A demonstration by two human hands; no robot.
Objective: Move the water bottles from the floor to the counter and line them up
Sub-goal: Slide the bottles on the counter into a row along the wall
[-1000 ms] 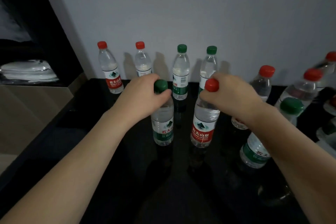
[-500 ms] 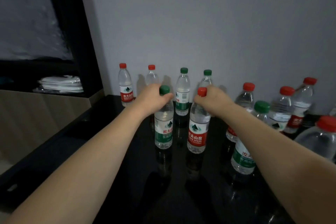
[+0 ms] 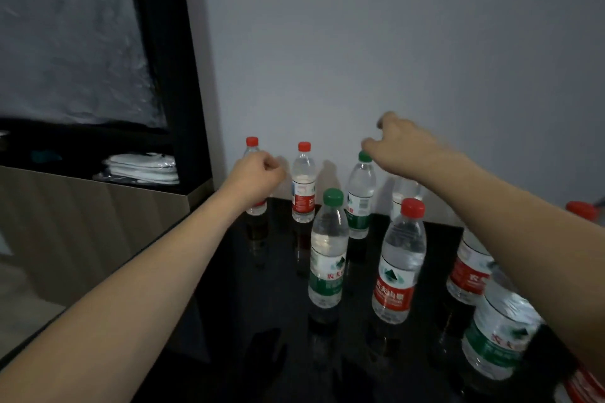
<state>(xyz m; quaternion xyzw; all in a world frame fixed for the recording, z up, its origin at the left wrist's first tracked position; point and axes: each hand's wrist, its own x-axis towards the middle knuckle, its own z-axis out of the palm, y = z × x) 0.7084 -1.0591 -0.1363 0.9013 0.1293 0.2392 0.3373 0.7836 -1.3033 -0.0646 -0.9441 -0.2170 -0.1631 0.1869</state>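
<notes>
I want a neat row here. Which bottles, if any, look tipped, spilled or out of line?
None tipped or spilled. The green-capped bottle and red-capped bottle stand upright but forward of the back row by the wall, so not lined up.

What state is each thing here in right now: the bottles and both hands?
Green-cap bottle: upright on counter, capped, released.
Red-cap bottle: upright, capped, released.
Back bottles: upright by the wall, capped.
Left hand: fingers curled, holding nothing.
Right hand: raised, loosely curled, holding nothing.
</notes>
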